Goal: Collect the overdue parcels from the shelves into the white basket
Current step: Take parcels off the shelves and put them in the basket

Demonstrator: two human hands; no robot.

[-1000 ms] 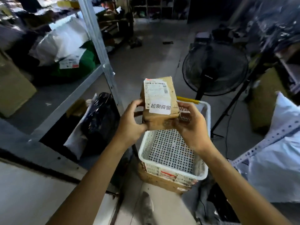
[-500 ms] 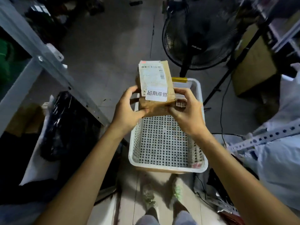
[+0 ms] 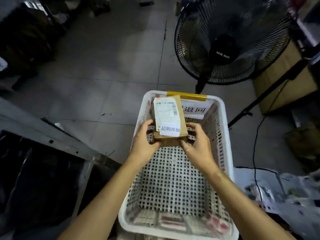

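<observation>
Lowered since the earlier frame, the brown parcel (image 3: 170, 118) hung over the far half of the white basket (image 3: 213, 98), at centre frame. Nearest, the basket's perforated bottom showed between the forearms. The left hand (image 3: 144, 144) pinched the parcel's left edge with thumb and curled fingers; the right hand (image 3: 197, 149) gripped its right edge likewise. Beyond the far rim, a black fan (image 3: 225, 40) stood on the tiled floor (image 3: 112, 66), upper right.

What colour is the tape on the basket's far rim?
Yellow; the tape on the white basket shows clearly in the head view.
</observation>
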